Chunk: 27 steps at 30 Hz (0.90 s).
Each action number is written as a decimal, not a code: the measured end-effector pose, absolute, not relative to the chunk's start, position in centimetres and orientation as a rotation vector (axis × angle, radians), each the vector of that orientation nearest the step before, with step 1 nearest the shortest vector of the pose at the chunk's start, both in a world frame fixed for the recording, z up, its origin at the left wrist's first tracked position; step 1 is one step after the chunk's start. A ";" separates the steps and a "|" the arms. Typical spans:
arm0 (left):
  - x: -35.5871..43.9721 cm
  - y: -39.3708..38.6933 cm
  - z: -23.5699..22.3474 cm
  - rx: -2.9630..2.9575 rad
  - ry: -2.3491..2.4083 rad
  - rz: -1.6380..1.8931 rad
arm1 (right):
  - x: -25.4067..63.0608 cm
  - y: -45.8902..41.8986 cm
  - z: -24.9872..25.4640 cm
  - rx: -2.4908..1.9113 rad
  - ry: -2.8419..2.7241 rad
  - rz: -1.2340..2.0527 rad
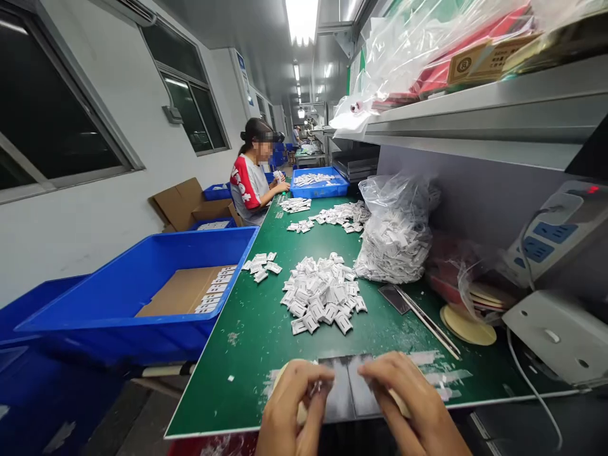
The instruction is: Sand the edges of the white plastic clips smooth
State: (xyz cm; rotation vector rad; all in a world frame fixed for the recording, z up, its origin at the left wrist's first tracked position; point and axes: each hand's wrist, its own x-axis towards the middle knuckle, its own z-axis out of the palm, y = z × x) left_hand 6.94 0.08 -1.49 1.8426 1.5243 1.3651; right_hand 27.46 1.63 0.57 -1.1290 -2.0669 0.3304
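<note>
My left hand (300, 405) is at the front edge of the green table, its fingers curled and its thumb close to the fingertips. Facing it, my right hand (412, 402) is bent the same way. Anything in either pinch is too small or hidden to make out. Between them lies a dark, dusty flat plate (350, 386) with a line down its middle. Cream-coloured material shows partly behind both hands. Just beyond the plate is a heap of small white plastic parts (325, 291). A smaller group of white parts (261, 266) lies left of the heap.
A blue bin (128, 339) with cardboard and rows of white parts stands left. Right are a bag of white parts (394, 247), tweezers (427, 322), yellowish discs (468, 324) and a power strip (546, 244). A co-worker (251, 180) sits farther along, near a blue tray (319, 190).
</note>
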 end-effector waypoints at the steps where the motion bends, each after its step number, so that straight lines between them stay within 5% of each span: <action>1: 7.4 0.8 -1.1 1.799 1.531 1.342 | 26.8 2.1 0.6 -1.181 -1.976 0.390; 12: 5.9 1.3 -2.9 2.388 1.589 1.113 | 26.7 2.6 -1.5 -1.255 -2.110 -0.190; 21: 6.0 1.6 -3.1 2.206 1.658 1.232 | 25.8 2.7 -1.0 -1.197 -2.218 -0.309; 27: 4.3 0.2 -3.6 2.259 1.541 0.999 | 25.4 1.0 -0.8 -1.298 -2.199 -0.200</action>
